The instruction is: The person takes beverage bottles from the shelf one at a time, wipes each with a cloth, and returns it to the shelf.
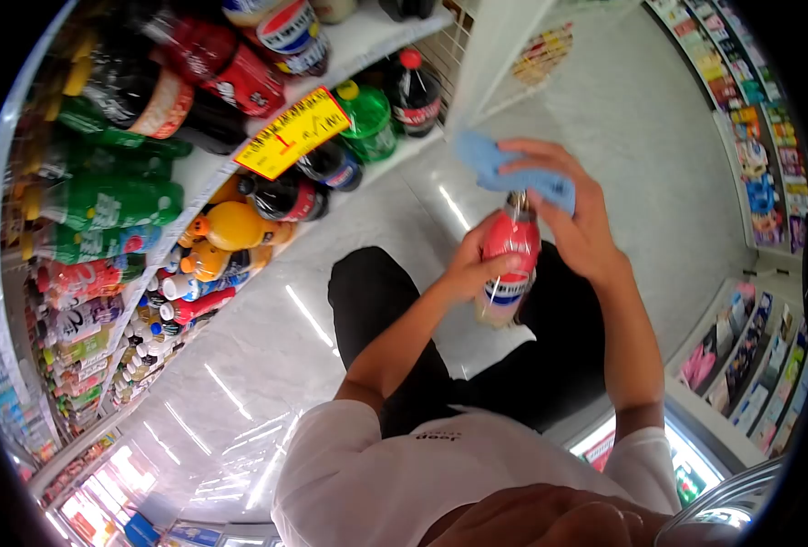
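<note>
From where I stand: at left, shelves (367, 46) of bottled drinks, yellow price sign (293, 133) on one edge. Left hand (477, 263) grasps a red-and-clear bottle (515, 239) near the right knee (568, 314). Right hand (575, 202) grasps a blue cloth (488, 162) at the bottle's top.

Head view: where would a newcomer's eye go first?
Probably the red bottle, upright-ish in the left hand above the person's knees, with a blue cloth in the right hand at its top. Next, the bright yellow sign with red and black print on the shelf edge at upper left. Then the green bottles lying on that shelf unit, at the picture's left.
</note>
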Demonstrator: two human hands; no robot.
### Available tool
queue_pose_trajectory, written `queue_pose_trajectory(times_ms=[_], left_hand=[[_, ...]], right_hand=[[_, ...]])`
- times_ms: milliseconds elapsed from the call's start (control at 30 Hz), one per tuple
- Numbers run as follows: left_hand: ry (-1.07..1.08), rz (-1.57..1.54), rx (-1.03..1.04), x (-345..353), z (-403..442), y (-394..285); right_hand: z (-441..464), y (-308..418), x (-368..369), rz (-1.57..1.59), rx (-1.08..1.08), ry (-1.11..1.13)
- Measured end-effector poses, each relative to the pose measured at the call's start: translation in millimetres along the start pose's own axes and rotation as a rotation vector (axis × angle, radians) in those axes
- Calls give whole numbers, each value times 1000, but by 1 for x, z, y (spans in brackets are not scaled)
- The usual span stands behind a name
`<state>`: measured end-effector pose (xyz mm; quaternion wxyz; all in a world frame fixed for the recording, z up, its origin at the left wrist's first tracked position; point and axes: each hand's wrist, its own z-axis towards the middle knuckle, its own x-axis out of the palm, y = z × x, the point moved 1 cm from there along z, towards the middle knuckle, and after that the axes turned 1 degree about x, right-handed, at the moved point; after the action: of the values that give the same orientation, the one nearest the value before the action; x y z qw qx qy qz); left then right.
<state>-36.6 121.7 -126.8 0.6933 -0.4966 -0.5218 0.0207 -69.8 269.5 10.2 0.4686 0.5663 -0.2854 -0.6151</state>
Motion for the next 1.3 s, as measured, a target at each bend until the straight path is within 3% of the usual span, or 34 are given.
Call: queue_pose_trajectory(times_ms=[67, 100, 300, 400, 500, 600, 733, 867, 967, 1067, 1100, 1200, 1300], left_hand=[[105, -176, -114, 0, -3, -13], [89, -144, -69, -3, -2, -13], [48, 122, 182, -26, 4, -12], [-3, 413, 147, -20, 7, -26], [-19, 417, 199, -10, 11, -42], [-48, 515, 213, -15, 9, -52], [-208, 405, 192, -32, 4, -63], [-223, 664, 472, -28, 12, -113], [-259, 1136, 523, -19, 18, -169], [-257, 1517, 809, 22, 25, -225], [-331, 1608, 812, 24, 26, -235], [-344, 1583, 785, 26, 35, -257], [-417, 1697, 891, 28, 47, -270]], right_hand=[[6, 8, -5, -206, -207, 78], [9, 12, -7, -313, -309, 113], [9, 23, -13, -272, -349, 77], [-2, 17, -12, 157, 17, -124], [0, 11, -19, 240, 73, -211], [-1, 16, -26, 48, 74, -336], [-3, 21, -34, 31, 147, -336], [-3, 19, -33, 34, 132, -323], [-6, 14, -31, 43, 127, -277], [-5, 20, -32, 29, 114, -237], [-7, 23, -31, 23, 112, -225], [-7, 21, -31, 20, 83, -192], [-7, 20, -30, 44, 74, -173]])
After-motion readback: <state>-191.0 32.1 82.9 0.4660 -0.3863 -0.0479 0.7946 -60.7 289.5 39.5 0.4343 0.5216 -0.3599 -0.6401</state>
